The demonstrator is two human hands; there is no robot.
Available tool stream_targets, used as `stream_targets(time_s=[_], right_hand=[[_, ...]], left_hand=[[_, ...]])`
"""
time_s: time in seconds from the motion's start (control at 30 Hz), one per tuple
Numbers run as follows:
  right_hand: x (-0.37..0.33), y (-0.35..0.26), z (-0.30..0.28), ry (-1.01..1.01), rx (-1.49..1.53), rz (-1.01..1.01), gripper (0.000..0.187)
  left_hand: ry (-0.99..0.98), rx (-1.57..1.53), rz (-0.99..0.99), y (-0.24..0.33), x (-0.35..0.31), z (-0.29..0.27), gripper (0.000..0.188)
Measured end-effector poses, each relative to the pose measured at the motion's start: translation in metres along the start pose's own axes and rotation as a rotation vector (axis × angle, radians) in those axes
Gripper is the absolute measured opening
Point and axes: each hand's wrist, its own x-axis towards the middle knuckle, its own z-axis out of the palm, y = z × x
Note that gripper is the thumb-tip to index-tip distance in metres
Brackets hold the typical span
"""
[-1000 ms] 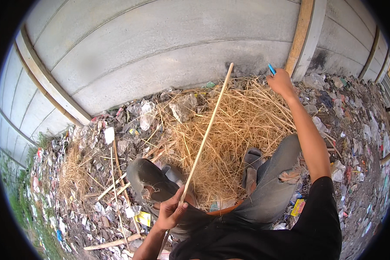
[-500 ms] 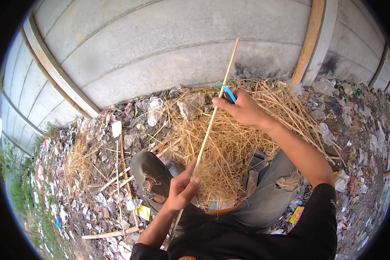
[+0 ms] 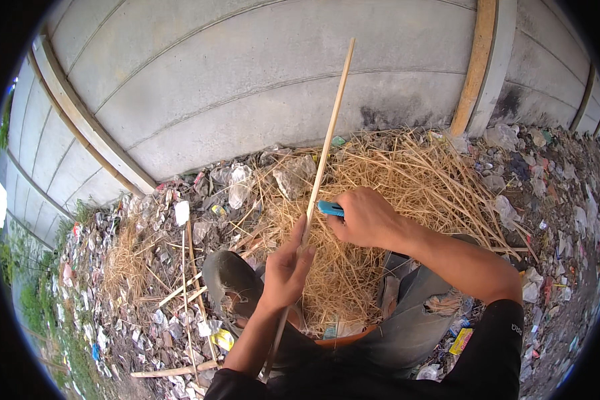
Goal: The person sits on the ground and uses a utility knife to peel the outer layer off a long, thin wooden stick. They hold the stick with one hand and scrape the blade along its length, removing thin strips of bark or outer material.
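A long, thin strip of pale split bamboo (image 3: 332, 127) slants upward from my lap toward the wall. My left hand (image 3: 287, 270) is closed around its lower part, thumb and fingers pinching it. In my right hand (image 3: 367, 219) is a blue utility knife (image 3: 331, 209), gripped in the fist, its front end close beside the strip just above my left hand. Whether the blade touches the strip cannot be made out. Beneath both hands lies a heap of straw-like shavings (image 3: 343, 273) between my bent knees.
A grey concrete panel wall (image 3: 260, 73) with upright posts (image 3: 477, 73) stands close in front. Litter and plastic scraps (image 3: 140, 313) cover the ground. Several thin sticks (image 3: 185, 293) lie left of my knee, and a pale rock (image 3: 293, 175) sits before the heap.
My right hand with the utility knife has come down along the strip toward my left hand. My left hand and the strip have risen slightly, and the strip stands a little steeper.
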Motion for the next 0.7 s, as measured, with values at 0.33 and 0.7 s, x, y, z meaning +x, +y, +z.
stream_targets(time_s=[0.33, 0.7], right_hand=[[0.015, 0.003, 0.028, -0.041, -0.236, 0.031, 0.021], [0.079, 0.039, 0.027, 0.057, -0.388, 0.194, 0.022]], left_hand=[[0.011, 0.180, -0.188, 0.018, -0.004, 0.000, 0.058], [-0.027, 0.209, -0.276, 0.016, -0.031, -0.005, 0.060]])
